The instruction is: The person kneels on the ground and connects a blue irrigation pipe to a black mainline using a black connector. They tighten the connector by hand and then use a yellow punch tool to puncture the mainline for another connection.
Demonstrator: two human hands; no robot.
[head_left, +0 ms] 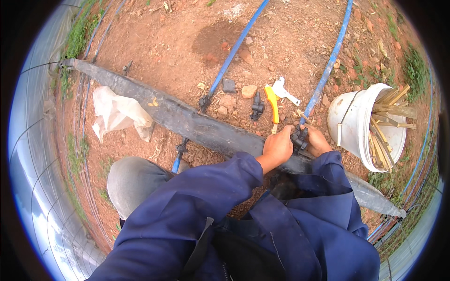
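Both hands meet at a black valve fitting [299,138] sitting on the flat black main hose [187,122], where the blue drip line [328,65] ends; left hand [277,147] curled, fingers clamped on the fitting's near side; right hand [317,142] grips its far side, fingers closed. Step judged: seating the fitting into the hose; next move likely calls for firm, square pressure. Spare black fitting [257,107], yellow-handled tool [272,102] and white bucket [356,122] of sticks lie near on the soil.
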